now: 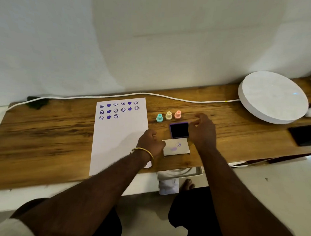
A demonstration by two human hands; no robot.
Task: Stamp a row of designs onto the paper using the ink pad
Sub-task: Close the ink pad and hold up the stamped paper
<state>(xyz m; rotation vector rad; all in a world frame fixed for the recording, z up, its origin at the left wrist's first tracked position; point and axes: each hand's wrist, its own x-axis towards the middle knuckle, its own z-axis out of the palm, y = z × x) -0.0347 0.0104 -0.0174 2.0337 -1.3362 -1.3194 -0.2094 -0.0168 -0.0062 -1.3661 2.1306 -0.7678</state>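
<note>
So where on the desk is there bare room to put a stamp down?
Bare wood left of the paper, and between the stamps and the white disc. The paper's lower half is blank. Crowded around the ink pad, lid and both hands.

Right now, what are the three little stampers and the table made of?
The three stampers, teal, yellow and pink, look like smooth matte plastic: even pastel colour, moulded knobs. The table looks like varnished wood, with brown grain streaks; it could be a veneer.
</note>
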